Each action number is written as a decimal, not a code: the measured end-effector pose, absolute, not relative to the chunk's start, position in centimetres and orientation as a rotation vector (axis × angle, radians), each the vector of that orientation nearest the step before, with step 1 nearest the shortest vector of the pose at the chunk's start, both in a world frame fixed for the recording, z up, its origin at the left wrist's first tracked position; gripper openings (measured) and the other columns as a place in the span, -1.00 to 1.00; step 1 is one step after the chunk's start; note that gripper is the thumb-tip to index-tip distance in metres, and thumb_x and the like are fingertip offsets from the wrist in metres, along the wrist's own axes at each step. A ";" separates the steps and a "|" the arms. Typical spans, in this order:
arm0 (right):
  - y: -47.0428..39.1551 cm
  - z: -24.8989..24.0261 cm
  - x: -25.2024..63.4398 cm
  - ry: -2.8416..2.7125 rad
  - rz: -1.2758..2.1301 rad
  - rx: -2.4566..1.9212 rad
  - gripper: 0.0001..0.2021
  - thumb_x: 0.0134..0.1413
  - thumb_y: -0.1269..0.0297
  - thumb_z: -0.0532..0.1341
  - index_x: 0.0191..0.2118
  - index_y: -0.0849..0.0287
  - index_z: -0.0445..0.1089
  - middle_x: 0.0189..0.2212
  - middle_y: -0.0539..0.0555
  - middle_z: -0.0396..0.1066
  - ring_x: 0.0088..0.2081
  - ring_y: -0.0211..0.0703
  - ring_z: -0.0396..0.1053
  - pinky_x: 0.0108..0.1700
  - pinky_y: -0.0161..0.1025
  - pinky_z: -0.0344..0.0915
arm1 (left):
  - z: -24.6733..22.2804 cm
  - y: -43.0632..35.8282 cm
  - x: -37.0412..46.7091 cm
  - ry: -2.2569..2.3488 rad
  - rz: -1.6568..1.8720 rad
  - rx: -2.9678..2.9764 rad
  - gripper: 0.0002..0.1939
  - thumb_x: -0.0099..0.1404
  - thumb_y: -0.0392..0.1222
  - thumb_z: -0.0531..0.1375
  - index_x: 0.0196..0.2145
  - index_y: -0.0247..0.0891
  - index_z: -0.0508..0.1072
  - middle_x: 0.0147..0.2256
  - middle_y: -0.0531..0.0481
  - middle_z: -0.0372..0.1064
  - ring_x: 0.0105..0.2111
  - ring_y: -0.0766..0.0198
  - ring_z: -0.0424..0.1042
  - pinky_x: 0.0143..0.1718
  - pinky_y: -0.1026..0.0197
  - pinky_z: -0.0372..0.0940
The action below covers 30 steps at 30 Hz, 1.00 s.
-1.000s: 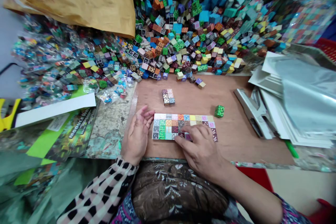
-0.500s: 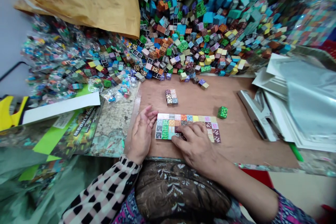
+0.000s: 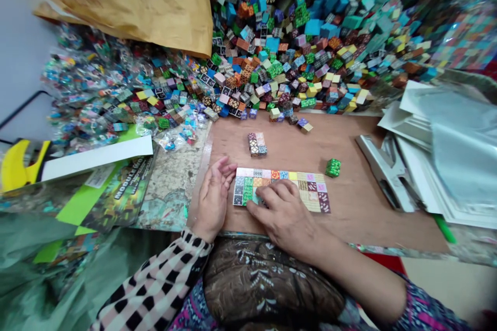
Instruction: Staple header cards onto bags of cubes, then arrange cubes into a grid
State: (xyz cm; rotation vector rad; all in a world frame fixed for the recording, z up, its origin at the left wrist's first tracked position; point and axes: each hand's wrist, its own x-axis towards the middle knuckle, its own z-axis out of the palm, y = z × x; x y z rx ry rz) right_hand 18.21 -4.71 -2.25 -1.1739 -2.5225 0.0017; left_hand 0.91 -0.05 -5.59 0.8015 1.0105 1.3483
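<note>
Rows of small patterned cubes (image 3: 313, 200) lie packed together in a flat rectangle near the front of the brown board. My left hand (image 3: 212, 199) rests at the rectangle's left end, palm turned toward it, fingers loosely stretched and holding nothing. Above the middle of the rows, my right hand (image 3: 289, 214) is bent down with thumb and fingertips drawn together at the cubes. Whatever lies between those fingertips is mostly hidden, and the hand covers part of the rows. Behind the rectangle sits a small joined group of patterned cubes (image 3: 257, 144). A green cube (image 3: 333, 167) lies off its right end.
A large heap of colourful cubes (image 3: 287, 62) fills the back, with bagged small pieces (image 3: 101, 77) at left. A yellow paper sack (image 3: 128, 5) overhangs them. A stapler (image 3: 388, 173) and plastic-covered white sheets (image 3: 458, 139) border the brown board (image 3: 365, 222) at right.
My right hand has shifted slightly left along the rows, its fingertips now nearer the green cubes. The left hand keeps its place. The whole view has moved a little.
</note>
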 end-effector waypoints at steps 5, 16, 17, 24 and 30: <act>-4.5 -1.8 17.7 -2.570 -0.002 -1.179 -0.79 0.23 0.36 0.12 -0.06 0.12 0.43 -0.13 0.15 0.37 -0.13 0.01 0.15 0.03 0.01 0.06 | -5.7 -0.1 0.9 1.009 1.345 0.797 -0.54 0.33 0.22 0.12 0.00 -0.16 0.41 -0.12 -0.07 0.48 0.00 0.22 0.43 0.14 0.07 0.26; -4.5 -0.5 20.8 -2.364 0.079 -1.310 -0.64 0.24 0.18 0.17 0.11 0.14 0.33 0.06 0.23 0.29 0.07 0.07 0.20 0.17 0.11 0.16 | -5.4 -0.3 0.6 1.129 1.259 0.886 -0.51 0.38 0.19 0.06 0.08 -0.19 0.37 0.07 -0.17 0.40 0.14 0.13 0.36 0.25 -0.05 0.16; -4.5 -0.7 22.0 -2.326 0.067 -1.349 -0.58 0.21 0.13 0.19 0.14 0.15 0.30 0.10 0.26 0.25 0.12 0.11 0.18 0.19 0.16 0.15 | -5.3 -0.4 0.5 1.162 1.229 0.936 -0.51 0.39 0.18 0.05 0.09 -0.19 0.37 0.11 -0.18 0.37 0.17 0.12 0.32 0.27 -0.07 0.14; -4.8 -3.7 27.3 -2.380 0.039 -1.471 -0.33 0.09 -0.01 0.27 0.25 0.19 0.18 0.26 0.36 0.09 0.26 0.27 0.06 0.21 0.28 0.14 | -5.5 -0.9 0.5 1.364 0.907 1.640 -0.55 0.41 0.04 0.05 0.18 -0.12 0.32 0.24 -0.12 0.24 0.29 0.07 0.14 0.35 -0.18 -0.05; -4.4 -5.2 26.3 -2.346 0.079 -1.368 -0.45 0.20 0.08 0.19 0.25 0.16 0.21 0.21 0.30 0.19 0.23 0.18 0.14 0.18 0.23 0.21 | -6.3 -0.8 0.6 1.377 0.668 2.028 -0.54 0.45 -0.06 -0.05 0.23 -0.22 0.26 0.27 -0.22 0.14 0.32 0.04 0.09 0.34 -0.18 0.02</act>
